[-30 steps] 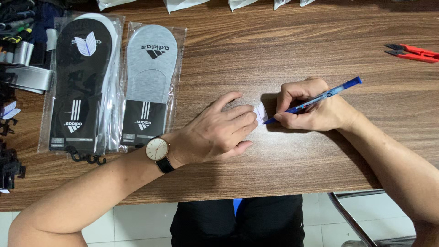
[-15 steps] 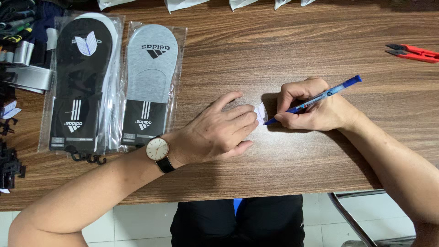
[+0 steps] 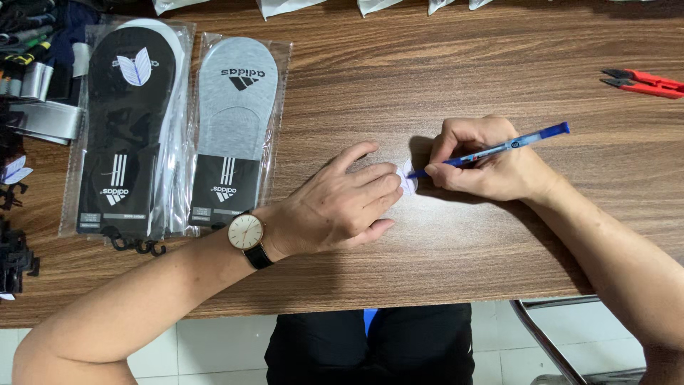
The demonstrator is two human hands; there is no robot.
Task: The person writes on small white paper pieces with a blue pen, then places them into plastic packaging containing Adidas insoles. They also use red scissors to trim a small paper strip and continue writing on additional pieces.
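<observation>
My right hand [image 3: 484, 162] grips a blue pen [image 3: 499, 148] with its tip on a small white paper tag [image 3: 407, 180] lying on the wooden table [image 3: 442, 64]. The fingertips of my left hand [image 3: 340, 205] press flat on the tag's left side and hide most of it. A round watch [image 3: 246, 232] with a black strap sits on my left wrist. Both hands rest on the tabletop near its middle.
Two clear packs of low-cut socks lie at the left, a black pair [image 3: 127, 128] and a grey pair [image 3: 231, 128]. Red snips [image 3: 641, 82] lie at the far right. Dark clips and straps [image 3: 18, 78] crowd the left edge. Plastic bags [image 3: 285, 6] line the far edge.
</observation>
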